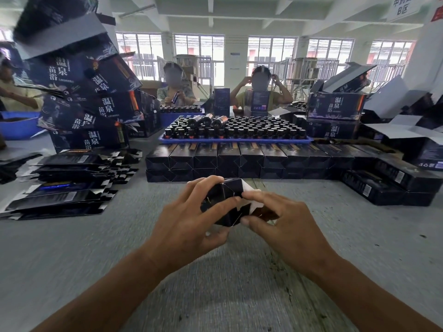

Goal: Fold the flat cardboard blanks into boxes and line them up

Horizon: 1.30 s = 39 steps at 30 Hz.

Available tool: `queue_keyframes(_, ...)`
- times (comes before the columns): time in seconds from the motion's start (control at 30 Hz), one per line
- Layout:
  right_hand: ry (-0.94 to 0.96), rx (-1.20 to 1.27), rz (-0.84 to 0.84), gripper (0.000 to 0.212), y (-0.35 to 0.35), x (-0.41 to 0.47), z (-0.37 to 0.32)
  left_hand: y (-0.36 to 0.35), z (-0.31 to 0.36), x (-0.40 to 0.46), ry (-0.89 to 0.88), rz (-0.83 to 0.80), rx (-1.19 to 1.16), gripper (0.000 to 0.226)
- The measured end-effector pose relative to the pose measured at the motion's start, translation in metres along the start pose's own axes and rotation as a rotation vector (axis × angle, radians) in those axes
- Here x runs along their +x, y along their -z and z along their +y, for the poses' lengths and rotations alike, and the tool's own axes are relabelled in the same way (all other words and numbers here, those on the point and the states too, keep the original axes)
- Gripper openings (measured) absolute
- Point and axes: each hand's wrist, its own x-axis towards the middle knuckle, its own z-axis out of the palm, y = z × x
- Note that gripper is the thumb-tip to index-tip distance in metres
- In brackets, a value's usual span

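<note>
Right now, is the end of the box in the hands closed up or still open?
Still open. On the box, white flap undersides show, not tucked in, while the left hand and right hand fold it.

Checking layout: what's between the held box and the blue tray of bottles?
Head view: a two-high row of folded boxes stands between the held box and the blue tray, with a strip of bare grey table before it.

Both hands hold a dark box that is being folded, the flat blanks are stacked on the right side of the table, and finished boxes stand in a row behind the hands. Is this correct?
Not quite. The head view shows the flat blanks stacked on the left side of the table, not the right. The rest holds: the left hand and right hand hold a dark box that is being folded, and finished boxes stand in a row behind the hands.
</note>
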Motion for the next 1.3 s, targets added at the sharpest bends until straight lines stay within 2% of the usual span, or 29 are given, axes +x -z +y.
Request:
queue_keyframes(0.5, 0.065, -0.078, 0.056, 0.038, -0.002, 0.001, -0.001, -0.002, 0.002, 0.001, -0.015, -0.014, 0.042, 0.049)
queue_keyframes(0.63, 0.057, -0.057, 0.037, 0.053, -0.001, 0.0, 0.002, -0.005, 0.001, 0.0, -0.011, 0.006, 0.051, 0.049)
queue_keyframes(0.73, -0.036, 0.139, 0.015, 0.065, 0.002, 0.0, 0.001, -0.004, 0.0, -0.002, 0.029, 0.021, 0.052, 0.05)
queue_keyframes(0.8, -0.099, 0.247, 0.015, 0.056, 0.002, 0.001, 0.001, -0.003, -0.001, -0.002, 0.037, 0.028, 0.05, 0.05)
queue_keyframes(0.9, -0.133, 0.298, 0.023, 0.025, 0.0, 0.002, 0.002, -0.003, 0.002, -0.001, 0.016, 0.042, 0.03, 0.053)
queue_keyframes(1.07, -0.204, 0.334, 0.038, 0.027, -0.003, 0.003, 0.005, -0.004, 0.011, 0.002, 0.038, 0.079, -0.078, 0.081)
queue_keyframes(1.3, -0.245, 0.424, 0.052, 0.023, -0.002, 0.004, 0.008, -0.007, 0.012, 0.002, 0.026, 0.1, -0.079, 0.084)
